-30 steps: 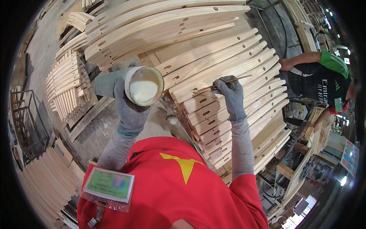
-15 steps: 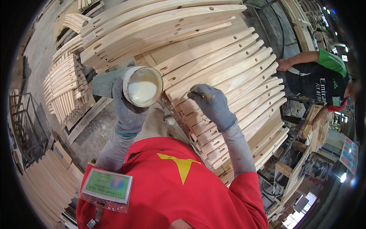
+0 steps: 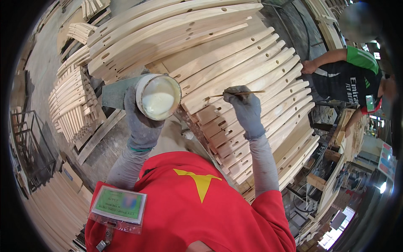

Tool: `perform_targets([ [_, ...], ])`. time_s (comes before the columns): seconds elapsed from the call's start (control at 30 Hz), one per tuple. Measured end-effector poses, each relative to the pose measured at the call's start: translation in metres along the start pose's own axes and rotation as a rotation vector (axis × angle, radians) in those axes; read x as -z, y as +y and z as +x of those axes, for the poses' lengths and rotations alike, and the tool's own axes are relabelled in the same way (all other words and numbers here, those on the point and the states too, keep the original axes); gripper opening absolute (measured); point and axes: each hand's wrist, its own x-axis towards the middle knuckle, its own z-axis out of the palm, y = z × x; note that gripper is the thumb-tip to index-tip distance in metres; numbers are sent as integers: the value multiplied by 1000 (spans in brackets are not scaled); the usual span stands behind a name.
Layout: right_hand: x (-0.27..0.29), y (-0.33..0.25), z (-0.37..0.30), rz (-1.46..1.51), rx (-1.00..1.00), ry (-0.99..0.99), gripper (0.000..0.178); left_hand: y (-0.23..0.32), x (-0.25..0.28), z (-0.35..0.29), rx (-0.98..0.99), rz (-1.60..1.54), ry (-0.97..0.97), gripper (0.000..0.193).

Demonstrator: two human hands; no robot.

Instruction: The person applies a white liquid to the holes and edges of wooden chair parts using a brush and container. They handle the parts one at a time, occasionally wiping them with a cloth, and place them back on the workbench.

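Note:
My left hand, in a grey glove, is wrapped round a round cup with a pale creamy liquid inside. The cup's mouth is tilted toward me, and a grey-green flat-sided piece sticks out to its left. My right hand, gloved too, closes on a thin brush held almost level. Its tip points left, over the near end of a curved wooden slat with oval slots. Whether the tip touches the wood I cannot tell. Several such slats lie side by side under my right hand.
Another row of slotted curved slats lies at the back. Stacks of wooden parts stand on the left floor, beside a dark metal rack. At the right, a co-worker has a hand at the slats' far ends.
My right hand has shifted slightly right and turned, so the brush now shows lengthwise. My left hand keeps the cup in nearly the same place.

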Motion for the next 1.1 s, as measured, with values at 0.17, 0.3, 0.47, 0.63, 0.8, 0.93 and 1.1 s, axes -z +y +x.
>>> perform_targets([
  [0.17,19,-105,-44,287,-109,183,15,16,-31,1,279,-459,127,54],
  [0.3,24,-128,-90,310,332,227,23,24,-91,-8,256,-384,-129,49],
  [0.47,41,-117,-129,-93,403,265,25,26,-135,-29,311,-555,-137,59],
  [0.63,52,-136,-184,-175,439,61,22,23,-155,-50,163,-331,-103,57],
  [0.8,61,-129,-218,221,502,210,16,33,-172,-59,231,-649,-175,58],
  [0.93,54,-124,-218,440,359,509,16,28,-183,-72,232,-810,-323,58],
  [1.1,58,-124,-227,587,330,580,21,34,-192,-79,281,-731,-303,59],
])
